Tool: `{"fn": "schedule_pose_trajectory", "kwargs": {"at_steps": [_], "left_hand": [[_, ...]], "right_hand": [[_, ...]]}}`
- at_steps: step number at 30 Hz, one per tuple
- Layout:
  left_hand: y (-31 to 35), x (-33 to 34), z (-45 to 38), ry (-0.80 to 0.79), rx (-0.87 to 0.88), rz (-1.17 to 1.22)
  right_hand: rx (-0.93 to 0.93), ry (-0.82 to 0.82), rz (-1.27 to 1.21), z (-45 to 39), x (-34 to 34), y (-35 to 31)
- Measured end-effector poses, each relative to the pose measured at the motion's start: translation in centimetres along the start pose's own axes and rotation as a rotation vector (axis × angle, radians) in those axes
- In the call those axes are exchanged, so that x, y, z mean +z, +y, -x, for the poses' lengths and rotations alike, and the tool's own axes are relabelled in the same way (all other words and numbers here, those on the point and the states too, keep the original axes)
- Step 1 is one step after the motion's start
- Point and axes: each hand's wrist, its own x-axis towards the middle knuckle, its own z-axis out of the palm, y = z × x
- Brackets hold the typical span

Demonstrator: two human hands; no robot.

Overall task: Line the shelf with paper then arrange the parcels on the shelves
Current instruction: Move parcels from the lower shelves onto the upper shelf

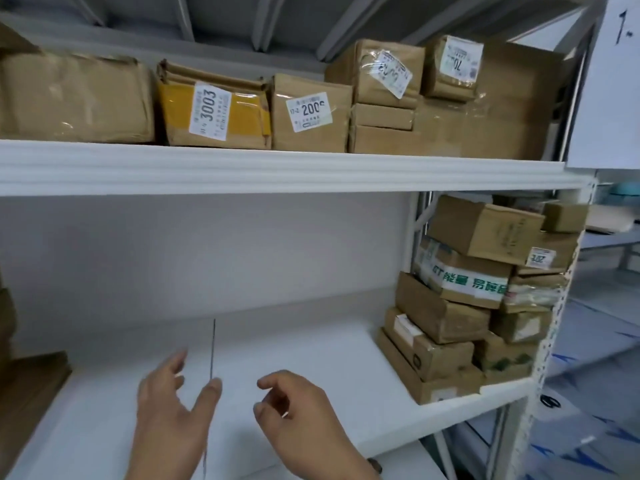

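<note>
Smooth white paper (pixel 311 368) (flat, seamed) is hovered over by left hand (pixel 173 407) and right hand (pixel 298 414), apart, fingers loose, beside stacked cardboard parcels (pixel 478 306).

white sign (pixel 609 81), upper right | black ring, maybe tape (pixel 550 400), on floor

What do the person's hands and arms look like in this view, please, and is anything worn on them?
Both the left hand and the right hand are bare: no gloves, rings or watch show. The wrists and the forearms, as far as the lower frame edge shows them, are uncovered too, with no sleeve cuff in view. Fingernails look short and unpainted, though the picture is slightly blurred.
</note>
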Motion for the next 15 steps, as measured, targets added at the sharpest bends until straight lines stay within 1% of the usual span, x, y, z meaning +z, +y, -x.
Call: {"fn": "schedule_pose_trajectory", "kwargs": {"at_steps": [3,7,10,15], "left_hand": [[0.5,5.8,1.5,-0.099,-0.07,0.068],[2.2,12.3,2.8,-0.269,-0.094,0.108],[4.4,16.5,3.1,-0.374,-0.091,0.136],[8.9,22.0,2.2,-0.534,-0.111,0.238]], "right_hand": [[0.076,0.051,0.019,0.5,-4.2,4.0],[0.132,0.172,0.027,0.8,-9.6,7.7],[0.152,0.359,0.024,0.6,-14.3,9.3],[0.133,0.76,0.071,-1.4,-22.3,10.0]]}}
